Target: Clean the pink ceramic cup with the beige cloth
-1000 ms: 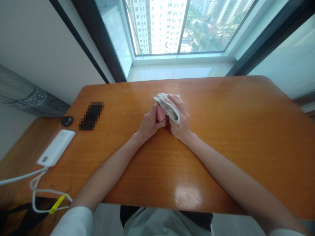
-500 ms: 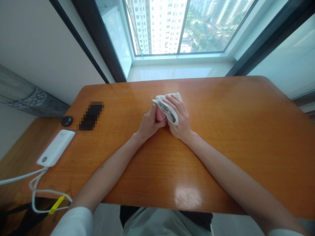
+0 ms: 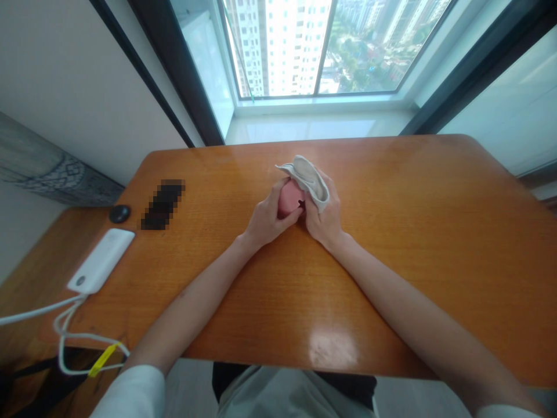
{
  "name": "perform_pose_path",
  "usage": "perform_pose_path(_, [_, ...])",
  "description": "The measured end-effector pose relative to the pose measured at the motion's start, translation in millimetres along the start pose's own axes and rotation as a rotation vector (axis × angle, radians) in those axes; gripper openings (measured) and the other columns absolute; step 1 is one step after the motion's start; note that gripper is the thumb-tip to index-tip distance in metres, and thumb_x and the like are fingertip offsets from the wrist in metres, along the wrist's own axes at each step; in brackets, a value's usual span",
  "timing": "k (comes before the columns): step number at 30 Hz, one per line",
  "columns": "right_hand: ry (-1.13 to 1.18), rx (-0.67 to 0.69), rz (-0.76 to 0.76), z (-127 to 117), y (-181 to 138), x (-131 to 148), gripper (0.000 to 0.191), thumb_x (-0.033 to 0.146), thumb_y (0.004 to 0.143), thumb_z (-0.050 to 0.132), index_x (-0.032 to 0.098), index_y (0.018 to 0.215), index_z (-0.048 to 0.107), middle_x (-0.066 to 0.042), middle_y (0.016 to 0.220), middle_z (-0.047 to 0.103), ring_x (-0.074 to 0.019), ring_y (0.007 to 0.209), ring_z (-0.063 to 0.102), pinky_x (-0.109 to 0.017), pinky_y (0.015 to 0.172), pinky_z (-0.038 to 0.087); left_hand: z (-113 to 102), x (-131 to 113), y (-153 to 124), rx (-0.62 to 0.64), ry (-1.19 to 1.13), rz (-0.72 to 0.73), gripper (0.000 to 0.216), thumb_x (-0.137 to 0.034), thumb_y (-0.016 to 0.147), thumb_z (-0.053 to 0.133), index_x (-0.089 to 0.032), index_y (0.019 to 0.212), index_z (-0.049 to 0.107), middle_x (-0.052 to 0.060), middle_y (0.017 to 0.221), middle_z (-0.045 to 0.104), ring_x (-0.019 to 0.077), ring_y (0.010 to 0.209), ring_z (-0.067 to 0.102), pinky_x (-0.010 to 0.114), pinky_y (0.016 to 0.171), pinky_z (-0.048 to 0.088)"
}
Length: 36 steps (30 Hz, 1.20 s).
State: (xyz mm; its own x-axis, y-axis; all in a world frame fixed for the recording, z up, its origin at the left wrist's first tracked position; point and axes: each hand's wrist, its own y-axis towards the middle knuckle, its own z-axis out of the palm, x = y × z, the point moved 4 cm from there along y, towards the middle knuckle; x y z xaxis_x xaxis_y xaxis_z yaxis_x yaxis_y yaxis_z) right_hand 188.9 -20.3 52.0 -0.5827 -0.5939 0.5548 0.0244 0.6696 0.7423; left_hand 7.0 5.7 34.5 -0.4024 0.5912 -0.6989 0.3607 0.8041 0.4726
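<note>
Over the middle of the wooden table, my left hand (image 3: pixel 268 216) is closed around a round pink object (image 3: pixel 290 198). Its exact kind I cannot make out; a small dark mark shows at its right side. My right hand (image 3: pixel 327 213) grips a folded white cloth (image 3: pixel 308 177), which is bent over and stands up beside the pink object. The thumbs of both hands come close together just below it. Part of the cloth is hidden by my right fingers.
A white power bank (image 3: pixel 101 261) with white cables (image 3: pixel 72 328) and a yellow tag (image 3: pixel 102 360) lies at the left. Near it are a round black object (image 3: pixel 119 213) and a pixelated dark item (image 3: pixel 163 204). The table (image 3: pixel 418 244) ends below a window (image 3: pixel 317 52).
My right hand has drawn the cloth a little to the right and turned it up, off the pink object. More of the pink object shows now.
</note>
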Motion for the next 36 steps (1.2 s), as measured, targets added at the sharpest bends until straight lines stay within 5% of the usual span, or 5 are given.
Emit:
perform_pose_path(6, [-0.045, 0.144, -0.289, 2, -1, 14, 0.065, 0.060, 0.111, 0.060, 0.043, 0.173, 0.050, -0.005, 0.173, 0.063, -0.0414, 0.164, 0.055, -0.072, 0.138, 0.043, 2, 8, -3, 0.047, -0.011, -0.010, 0.065, -0.051, 0.103, 0.072, -0.018, 0.155, 0.052, 0.017, 0.127, 0.081, 0.0342, 0.106, 0.084, 0.047, 0.095, 0.068])
perform_pose_path(11, [0.007, -0.001, 0.013, -1, 2, -4, 0.054, 0.057, 0.119, 0.043, 0.035, 0.165, 0.059, -0.011, 0.158, 0.074, -0.0339, 0.148, 0.070, -0.064, 0.126, 0.059, -2, -4, 1, 0.021, -0.029, 0.023, 0.075, -0.057, 0.106, 0.072, -0.025, 0.167, 0.043, 0.018, 0.161, 0.067, 0.0352, 0.137, 0.076, 0.049, 0.113, 0.063])
perform_pose_path(17, [-0.063, 0.124, -0.293, 1, -1, 15, 0.062, 0.057, 0.113, 0.056, 0.041, 0.173, 0.051, -0.007, 0.172, 0.064, -0.0398, 0.164, 0.056, -0.072, 0.135, 0.049, 2, 5, -2, 0.040, -0.045, 0.004, 0.068, -0.050, 0.104, 0.071, -0.022, 0.161, 0.048, 0.014, 0.125, 0.082, 0.0316, 0.104, 0.084, 0.044, 0.092, 0.068])
perform_pose_path(23, [0.020, -0.001, 0.006, -3, 1, -2, 0.055, 0.055, 0.119, 0.043, 0.034, 0.168, 0.057, -0.010, 0.164, 0.070, -0.0346, 0.150, 0.069, -0.065, 0.128, 0.057, 0, -2, 1, 0.011, -0.030, 0.032, 0.075, -0.057, 0.105, 0.073, -0.026, 0.167, 0.043, 0.017, 0.164, 0.066, 0.0346, 0.139, 0.075, 0.048, 0.113, 0.064])
perform_pose_path(36, [-0.001, 0.019, -0.061, -3, -2, 5, 0.059, 0.055, 0.116, 0.048, 0.036, 0.172, 0.051, -0.010, 0.168, 0.067, -0.0373, 0.155, 0.064, -0.067, 0.130, 0.054, 1, 1, 0, 0.014, -0.043, 0.028, 0.075, -0.049, 0.104, 0.073, -0.026, 0.168, 0.042, 0.017, 0.158, 0.070, 0.0340, 0.133, 0.078, 0.048, 0.110, 0.065])
